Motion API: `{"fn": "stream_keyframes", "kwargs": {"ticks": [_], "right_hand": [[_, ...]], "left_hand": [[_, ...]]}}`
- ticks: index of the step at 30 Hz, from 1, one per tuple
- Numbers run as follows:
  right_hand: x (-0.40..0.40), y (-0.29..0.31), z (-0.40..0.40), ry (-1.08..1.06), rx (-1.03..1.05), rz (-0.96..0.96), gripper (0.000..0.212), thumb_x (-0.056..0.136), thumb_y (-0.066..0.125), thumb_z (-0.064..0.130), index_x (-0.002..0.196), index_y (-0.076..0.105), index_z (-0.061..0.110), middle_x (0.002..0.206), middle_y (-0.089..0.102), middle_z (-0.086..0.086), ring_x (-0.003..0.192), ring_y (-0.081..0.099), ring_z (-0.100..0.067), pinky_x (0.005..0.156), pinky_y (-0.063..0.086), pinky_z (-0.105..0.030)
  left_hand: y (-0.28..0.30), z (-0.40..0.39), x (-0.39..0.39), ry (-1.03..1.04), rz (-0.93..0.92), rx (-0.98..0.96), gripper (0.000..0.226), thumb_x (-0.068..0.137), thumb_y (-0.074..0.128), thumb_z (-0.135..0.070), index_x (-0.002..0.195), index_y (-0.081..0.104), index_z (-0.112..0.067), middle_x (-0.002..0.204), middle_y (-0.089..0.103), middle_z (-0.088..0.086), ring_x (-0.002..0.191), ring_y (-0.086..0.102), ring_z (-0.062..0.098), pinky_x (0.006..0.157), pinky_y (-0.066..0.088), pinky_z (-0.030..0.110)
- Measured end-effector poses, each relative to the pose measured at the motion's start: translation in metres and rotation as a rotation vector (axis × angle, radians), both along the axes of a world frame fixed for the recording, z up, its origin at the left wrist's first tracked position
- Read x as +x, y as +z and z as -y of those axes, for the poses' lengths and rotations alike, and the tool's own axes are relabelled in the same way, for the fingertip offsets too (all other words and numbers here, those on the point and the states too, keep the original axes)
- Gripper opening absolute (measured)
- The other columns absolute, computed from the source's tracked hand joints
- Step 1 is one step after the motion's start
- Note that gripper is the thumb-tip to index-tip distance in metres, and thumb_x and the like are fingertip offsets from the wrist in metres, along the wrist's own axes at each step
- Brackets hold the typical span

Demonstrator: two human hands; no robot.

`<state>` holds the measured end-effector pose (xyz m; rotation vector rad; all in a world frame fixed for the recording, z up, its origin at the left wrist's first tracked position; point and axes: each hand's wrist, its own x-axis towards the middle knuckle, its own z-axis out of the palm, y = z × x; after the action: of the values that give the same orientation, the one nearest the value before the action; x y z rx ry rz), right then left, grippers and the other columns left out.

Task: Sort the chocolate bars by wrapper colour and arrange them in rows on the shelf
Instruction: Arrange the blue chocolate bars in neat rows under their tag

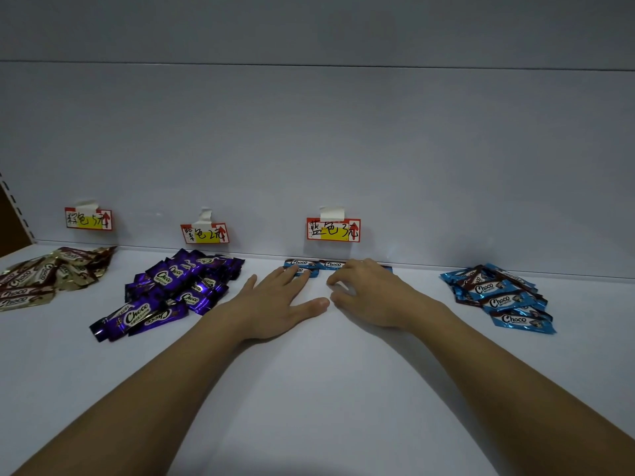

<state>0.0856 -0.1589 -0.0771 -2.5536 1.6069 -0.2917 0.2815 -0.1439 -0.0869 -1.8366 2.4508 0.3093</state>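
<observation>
The bars are sorted into piles: gold bars (44,276) at the shelf's (309,389) left edge, purple bars (171,290), blue bars (501,297). One blue row (309,264) lies along the back edge. Left hand (278,297) presses it flat-fingered; right hand (367,293) curls beside it, its grip unclear.

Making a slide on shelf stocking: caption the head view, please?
Both hands line up blue bars against the shelf's back wall, unsorted piles alongside.
</observation>
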Motion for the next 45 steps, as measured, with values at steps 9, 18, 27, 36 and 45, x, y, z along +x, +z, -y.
{"fn": "stream_keyframes", "kwargs": {"ticks": [9,18,27,36,45], "right_hand": [[-0.010,0.011,-0.003,0.027,0.082,0.130,0.038,0.096,0.053,0.042,0.132,0.055,0.029,0.135,0.050,0.006,0.119,0.048,-0.015,0.099,0.041,-0.033],[-0.108,0.052,-0.009,-0.141,0.037,0.356,0.014,0.094,0.060,0.022,0.104,0.070,0.026,0.094,0.066,0.012,0.077,0.060,-0.003,0.067,0.043,-0.013],[-0.199,0.049,-0.022,-0.360,0.156,0.146,0.016,0.083,0.074,0.023,0.099,0.073,0.025,0.095,0.065,0.011,0.084,0.059,-0.007,0.064,0.043,-0.020],[-0.212,0.038,-0.016,-0.391,0.106,0.259,0.017,0.082,0.075,0.016,0.095,0.070,0.024,0.090,0.059,0.007,0.084,0.059,-0.015,0.061,0.043,-0.023],[-0.227,0.041,-0.016,-0.493,-0.013,0.423,0.013,0.085,0.071,0.013,0.079,0.062,0.019,0.092,0.068,-0.004,0.084,0.064,-0.018,0.072,0.055,-0.033]], "left_hand": [[0.007,-0.001,0.001,-0.012,-0.167,-0.141,0.084,0.084,0.016,-0.076,0.155,0.007,-0.031,0.163,0.001,-0.004,0.149,0.002,0.016,0.119,0.009,0.050],[0.027,-0.006,-0.060,-0.036,-0.476,-0.393,0.023,0.093,0.056,-0.036,0.115,0.063,-0.035,0.113,0.060,-0.014,0.102,0.055,0.011,0.086,0.047,0.032],[0.028,0.003,-0.171,-0.140,-0.539,-0.243,0.017,0.092,0.061,-0.027,0.106,0.069,-0.030,0.097,0.062,-0.017,0.089,0.059,0.004,0.081,0.052,0.026],[0.021,-0.002,-0.232,-0.183,-0.547,-0.249,0.011,0.086,0.067,-0.022,0.092,0.075,-0.027,0.075,0.057,-0.019,0.070,0.054,0.003,0.056,0.032,0.007],[0.016,-0.003,-0.254,-0.215,-0.551,-0.312,0.017,0.088,0.067,-0.026,0.102,0.075,-0.023,0.096,0.062,-0.008,0.079,0.052,0.007,0.070,0.037,0.018]]}}
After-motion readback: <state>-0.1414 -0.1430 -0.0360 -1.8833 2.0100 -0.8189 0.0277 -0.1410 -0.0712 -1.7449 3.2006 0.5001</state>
